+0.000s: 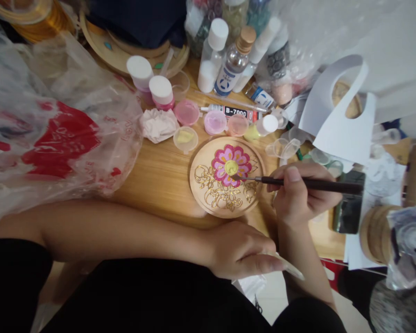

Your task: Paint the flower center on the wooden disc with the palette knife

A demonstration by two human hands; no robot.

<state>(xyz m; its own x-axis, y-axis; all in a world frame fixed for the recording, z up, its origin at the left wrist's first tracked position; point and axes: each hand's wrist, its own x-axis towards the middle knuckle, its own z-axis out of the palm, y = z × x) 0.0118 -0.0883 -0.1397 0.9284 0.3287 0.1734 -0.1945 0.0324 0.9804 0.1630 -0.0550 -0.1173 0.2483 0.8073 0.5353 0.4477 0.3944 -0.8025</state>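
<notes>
A round wooden plaque [198, 192] lies on the table, bearing a pink and magenta flower [235, 155] with a yellow centre and gold wire outlines of smaller shapes below it. To its right, my right hand [300, 194] is closed round a dark-handled spatula [319, 185], whose small metal tip is at the lower edge of the yellow centre. My left hand [244, 249], in front of the plaque by the table's near edge, pinches a thin pale flat piece [291, 268]. What that piece is, I cannot make out.
Beyond the plaque stand open pots of pink [187, 112], lilac [215, 122] and yellow [185, 137] material, a crumpled tissue [158, 125], a B-7000 glue tube [235, 111] and bottles [230, 67]. Plastic bags [65, 134] cover the left. Wooden rounds [376, 233] sit at right.
</notes>
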